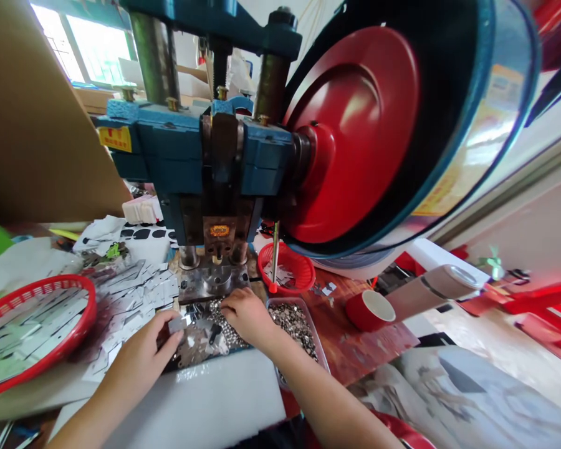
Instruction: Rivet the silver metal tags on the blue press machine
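My left hand (152, 348) holds a small grey metal plate (177, 324) between thumb and fingers, over a tray of shiny pieces. My right hand (244, 312) lies over small round metal parts (229, 333) at that tray's right side, fingers curled together; whatever they hold is hidden. Just beyond both hands is the steel base (215, 282) of a blue press (168, 149). A clear plastic box (320, 349) full of small metal parts sits right of my right wrist.
Flat metal plates (140, 293) are heaped at the left beside a red basket (91, 312). Another red basket (308, 274) stands behind the box. A large red wheel (355, 137) overhangs the right. A red cup (364, 312) and a bottle (430, 290) lie further right.
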`<action>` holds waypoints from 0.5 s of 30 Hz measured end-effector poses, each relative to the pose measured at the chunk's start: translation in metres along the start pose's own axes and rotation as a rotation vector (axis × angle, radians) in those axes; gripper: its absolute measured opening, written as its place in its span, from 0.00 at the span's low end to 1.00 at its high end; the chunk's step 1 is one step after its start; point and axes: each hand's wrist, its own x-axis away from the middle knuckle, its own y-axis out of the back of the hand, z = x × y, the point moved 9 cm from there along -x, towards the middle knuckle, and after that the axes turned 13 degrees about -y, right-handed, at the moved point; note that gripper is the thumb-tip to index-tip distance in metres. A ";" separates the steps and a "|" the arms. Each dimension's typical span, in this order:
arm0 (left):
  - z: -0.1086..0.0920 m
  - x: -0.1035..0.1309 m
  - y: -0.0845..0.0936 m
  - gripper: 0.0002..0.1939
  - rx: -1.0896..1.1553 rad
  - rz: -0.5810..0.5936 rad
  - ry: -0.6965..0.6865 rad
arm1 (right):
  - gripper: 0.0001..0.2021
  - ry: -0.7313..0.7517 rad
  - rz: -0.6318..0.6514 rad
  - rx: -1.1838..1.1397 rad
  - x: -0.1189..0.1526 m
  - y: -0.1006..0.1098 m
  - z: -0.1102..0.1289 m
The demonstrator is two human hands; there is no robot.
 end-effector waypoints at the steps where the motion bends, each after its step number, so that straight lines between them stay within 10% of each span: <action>1: -0.003 -0.002 0.001 0.19 0.022 -0.024 -0.005 | 0.08 -0.009 0.008 0.063 -0.003 -0.003 0.002; 8: 0.004 -0.004 0.002 0.21 0.209 -0.159 0.034 | 0.08 -0.022 0.010 0.241 -0.002 -0.011 0.003; 15: 0.017 -0.011 -0.010 0.30 0.750 -0.182 0.260 | 0.09 -0.105 -0.204 -0.096 -0.031 0.031 -0.007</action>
